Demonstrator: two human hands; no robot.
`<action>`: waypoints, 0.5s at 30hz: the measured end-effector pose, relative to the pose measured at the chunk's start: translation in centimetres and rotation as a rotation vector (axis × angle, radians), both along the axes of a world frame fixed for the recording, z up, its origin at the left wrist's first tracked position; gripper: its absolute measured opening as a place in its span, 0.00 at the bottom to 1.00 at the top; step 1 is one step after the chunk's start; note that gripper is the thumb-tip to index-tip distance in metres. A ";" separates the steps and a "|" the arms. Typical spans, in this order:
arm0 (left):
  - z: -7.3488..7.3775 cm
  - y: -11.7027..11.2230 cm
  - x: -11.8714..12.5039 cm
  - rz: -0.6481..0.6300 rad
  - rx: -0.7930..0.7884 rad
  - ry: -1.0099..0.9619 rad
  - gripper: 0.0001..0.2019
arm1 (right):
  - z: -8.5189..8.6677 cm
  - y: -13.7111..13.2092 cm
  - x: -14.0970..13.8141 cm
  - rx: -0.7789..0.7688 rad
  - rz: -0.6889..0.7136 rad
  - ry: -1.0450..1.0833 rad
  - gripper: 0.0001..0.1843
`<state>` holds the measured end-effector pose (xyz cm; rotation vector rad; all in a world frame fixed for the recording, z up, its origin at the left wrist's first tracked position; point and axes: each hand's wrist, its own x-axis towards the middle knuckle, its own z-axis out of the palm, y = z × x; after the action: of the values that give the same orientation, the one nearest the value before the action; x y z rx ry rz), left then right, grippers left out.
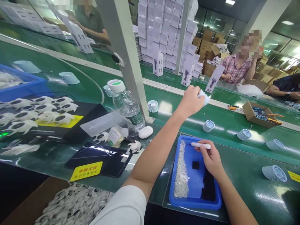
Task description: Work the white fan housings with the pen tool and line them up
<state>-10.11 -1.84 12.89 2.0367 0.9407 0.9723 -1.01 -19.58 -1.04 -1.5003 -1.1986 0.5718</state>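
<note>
My left hand [191,101] stretches forward over the green belt, its fingers closed round a light-blue plastic cylinder [204,98]. Pinched in my right hand [212,158] is a white pen-shaped tool [203,145], its thin tip pointing left. The tool is above a blue tray [172,175], near a strip of small clear pieces [181,175] along the tray's left side. Small black pieces [208,186] fill the tray's right side, and a black square [195,165] lies between the two heaps. Another light-blue cylinder [208,126] stands on the belt beyond the tray.
More light-blue cylinders [274,173] stand to the right. Left of my arm are a water bottle [127,107], a dark tablet [105,157] and several white finned parts [43,107]. A metal post [126,56] rises behind the bottle. Across the belt sits a person [241,68].
</note>
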 end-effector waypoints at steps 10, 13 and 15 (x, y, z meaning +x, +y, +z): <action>0.8 -0.2 -0.6 0.011 -0.038 -0.051 0.15 | 0.4 -0.2 0.2 0.005 -0.055 -0.137 0.19; 0.9 0.0 -0.7 0.012 -0.056 -0.081 0.14 | 0.8 -0.4 0.1 0.015 -0.062 -0.210 0.18; 1.0 0.0 -0.7 0.008 -0.069 -0.099 0.14 | 1.1 -0.4 0.1 -0.002 -0.043 -0.235 0.18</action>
<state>-10.85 -1.83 13.85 1.9111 0.9180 1.0205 -0.94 -20.01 0.07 -1.6245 -1.3407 0.3746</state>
